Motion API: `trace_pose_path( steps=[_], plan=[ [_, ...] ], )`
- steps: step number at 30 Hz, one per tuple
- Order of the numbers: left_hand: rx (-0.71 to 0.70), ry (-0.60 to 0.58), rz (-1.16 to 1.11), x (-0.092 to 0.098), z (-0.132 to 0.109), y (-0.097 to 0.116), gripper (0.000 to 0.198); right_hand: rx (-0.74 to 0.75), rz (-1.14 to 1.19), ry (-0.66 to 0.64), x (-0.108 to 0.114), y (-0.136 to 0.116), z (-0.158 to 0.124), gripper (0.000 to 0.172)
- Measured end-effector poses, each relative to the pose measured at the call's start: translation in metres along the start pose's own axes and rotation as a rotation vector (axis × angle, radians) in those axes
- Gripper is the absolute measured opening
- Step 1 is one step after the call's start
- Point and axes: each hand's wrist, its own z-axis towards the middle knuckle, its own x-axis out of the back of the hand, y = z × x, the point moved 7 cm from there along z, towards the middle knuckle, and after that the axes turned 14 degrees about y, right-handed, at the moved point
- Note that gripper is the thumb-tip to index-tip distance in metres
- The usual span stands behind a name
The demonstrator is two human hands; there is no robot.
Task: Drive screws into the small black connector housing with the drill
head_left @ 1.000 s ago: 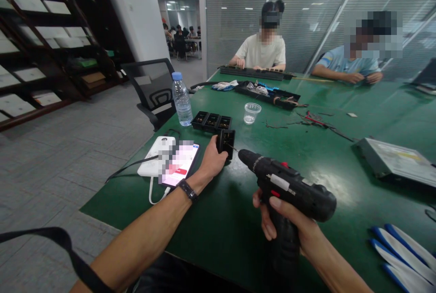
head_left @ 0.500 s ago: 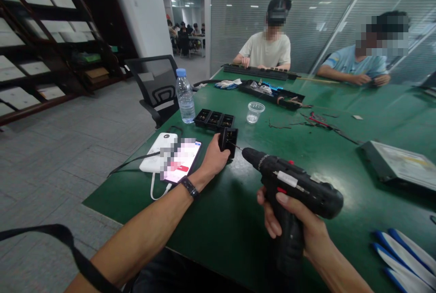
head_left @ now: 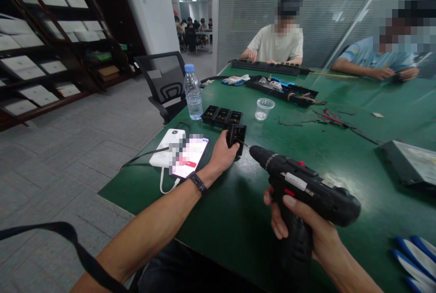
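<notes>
My left hand grips a small black plastic box by its left side, its open face turned toward the drill. In my right hand is a black cordless drill, held by the handle. Its thin bit points left into the open box; whether the tip touches anything inside I cannot tell. Just behind the box lies a black tray with three compartments, with small brass-coloured pieces in them.
Left of my hand lie a phone and a white power bank. A water bottle and a clear plastic cup stand farther back. Gloves and a grey metal case are at right. Two people sit across the table.
The whole view has shifted, so everything appears farther right. Both hands keep their hold, and the drill stays lined up with the black box.
</notes>
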Motion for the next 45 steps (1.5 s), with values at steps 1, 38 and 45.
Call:
trace_pose_path(
  steps=[1, 38, 45],
  plan=[
    [-0.006, 0.002, 0.007, 0.0000, 0.0001, 0.0004, 0.038, -0.008, 0.007, 0.002, 0.0000, 0.0000, 0.0002, 0.028],
    [-0.021, 0.015, 0.017, -0.0006, 0.0003, -0.0024, 0.037, -0.014, -0.028, -0.013, -0.0011, 0.0000, -0.0009, 0.029],
    [-0.021, 0.005, 0.023, -0.0005, -0.0001, -0.0009, 0.036, -0.015, -0.029, 0.009, -0.0019, -0.0021, -0.0022, 0.030]
  ],
)
